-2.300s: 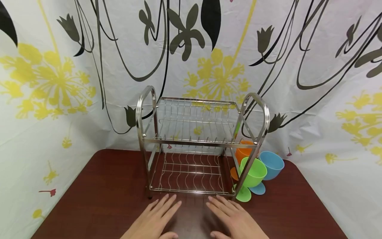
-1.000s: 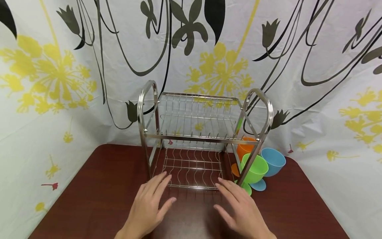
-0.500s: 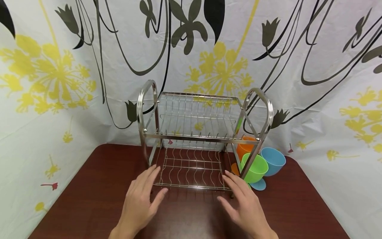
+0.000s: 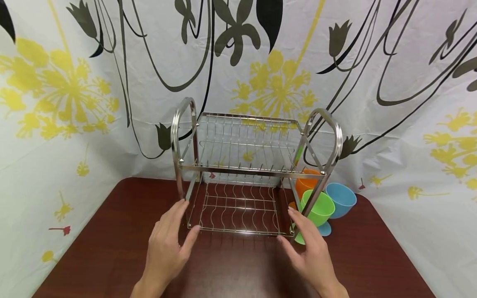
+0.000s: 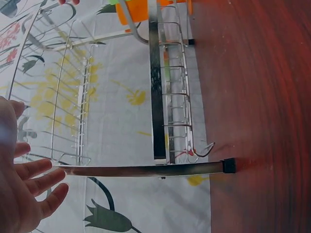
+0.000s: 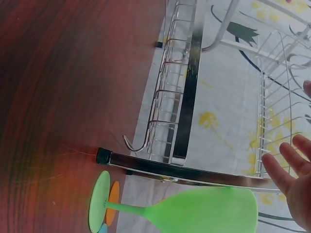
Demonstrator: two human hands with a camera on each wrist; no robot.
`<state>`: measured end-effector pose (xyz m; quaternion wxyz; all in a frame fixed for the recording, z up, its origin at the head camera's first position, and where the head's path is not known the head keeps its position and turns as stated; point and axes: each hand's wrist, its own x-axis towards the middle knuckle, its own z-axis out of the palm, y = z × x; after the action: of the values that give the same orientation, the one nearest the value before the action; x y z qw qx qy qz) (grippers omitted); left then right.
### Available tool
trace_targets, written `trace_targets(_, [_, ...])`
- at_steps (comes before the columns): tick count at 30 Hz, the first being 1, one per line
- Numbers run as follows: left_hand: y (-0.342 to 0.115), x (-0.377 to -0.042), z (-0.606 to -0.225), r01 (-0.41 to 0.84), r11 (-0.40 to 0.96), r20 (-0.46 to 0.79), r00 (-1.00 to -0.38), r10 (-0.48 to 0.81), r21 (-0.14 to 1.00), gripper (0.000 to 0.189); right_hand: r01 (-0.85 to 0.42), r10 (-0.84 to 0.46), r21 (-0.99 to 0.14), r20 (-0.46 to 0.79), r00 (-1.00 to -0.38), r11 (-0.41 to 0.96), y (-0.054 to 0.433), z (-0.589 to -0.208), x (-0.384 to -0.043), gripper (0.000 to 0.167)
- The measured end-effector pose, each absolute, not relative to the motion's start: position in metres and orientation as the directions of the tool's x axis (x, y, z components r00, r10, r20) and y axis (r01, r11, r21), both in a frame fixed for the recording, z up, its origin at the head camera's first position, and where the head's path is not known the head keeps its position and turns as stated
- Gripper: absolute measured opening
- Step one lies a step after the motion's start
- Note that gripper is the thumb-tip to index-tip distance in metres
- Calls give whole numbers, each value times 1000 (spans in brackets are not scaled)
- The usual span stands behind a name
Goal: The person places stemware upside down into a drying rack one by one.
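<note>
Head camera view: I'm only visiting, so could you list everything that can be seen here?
dish rack: 1, silver metal, two tiers, mid-table
green cup: 1, green, stemmed, right of the dish rack
blue cup: 1, blue, behind and right of the green cup
orange cup: 1, orange, behind the green cup, partly hidden
table: 1, dark reddish brown, underneath
patterned cloth: count unclear, white with mainly yellow, grey and black prints, behind and beside the table
left grip: 1, bare hand, dish rack's front left corner, contact unclear
right grip: 1, bare hand, front right corner, contact unclear
</note>
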<state>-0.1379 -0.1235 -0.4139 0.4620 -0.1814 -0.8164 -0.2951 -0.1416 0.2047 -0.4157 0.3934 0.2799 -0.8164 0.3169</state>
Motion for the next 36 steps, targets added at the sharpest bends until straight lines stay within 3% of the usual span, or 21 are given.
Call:
trace_targets(6, [-125, -140, -411, 559, 748, 851, -525, -16, 359, 56, -655, -131, -390, 789, -600, 647, 206, -415, -138, 68])
trace_targets(9, [-125, -142, -410, 559, 741, 848, -529, -27, 372, 55, -615, -70, -485, 747, -661, 622, 207, -414, -136, 75])
trace_targets(15, [-122, -147, -408, 586, 705, 859, -509, -66, 401, 52, -512, 68, -688, 628, -775, 514, 208, -409, -134, 67])
trace_targets(21, [-123, -146, -405, 568, 655, 816, -563, -132, 498, 56, -521, 152, -737, 628, -763, 431, 210, -405, -134, 62])
trace_targets(25, [-123, -146, -403, 547, 631, 784, -598, -165, 550, 58, -465, 218, -799, 566, -795, 382, 213, -402, -133, 56])
trace_targets(36, [-121, -152, -401, 508, 571, 715, -665, -215, 644, 57, -448, 374, -879, 475, -797, 161, 221, -400, -136, 42])
